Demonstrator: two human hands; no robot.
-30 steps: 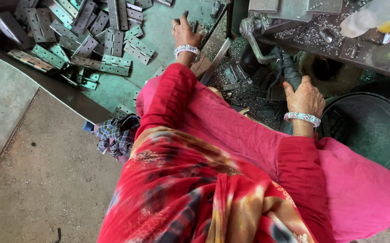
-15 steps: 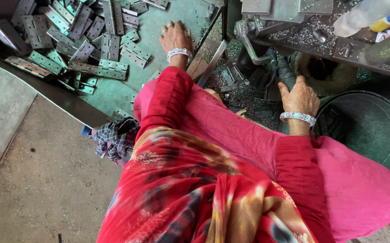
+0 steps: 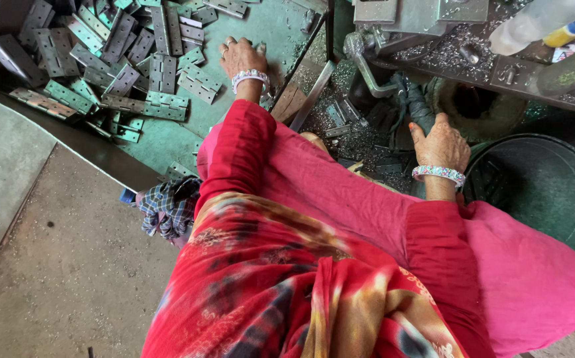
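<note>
The left hand (image 3: 241, 58) lies palm down, fingers spread, on the bare green tray (image 3: 271, 30), just right of the heap of grey metal hinges (image 3: 128, 63) and touching none of them; the right hand (image 3: 441, 142) has its fingers curled tight around a dark lever handle (image 3: 414, 106) that bends up to the machine (image 3: 420, 13); metal shavings (image 3: 360, 142) lie below it; a round green bin (image 3: 546, 192) stands beside the wrist; at the upper right lies a pale bottle (image 3: 532, 23) with a yellow-and-blue end.
</note>
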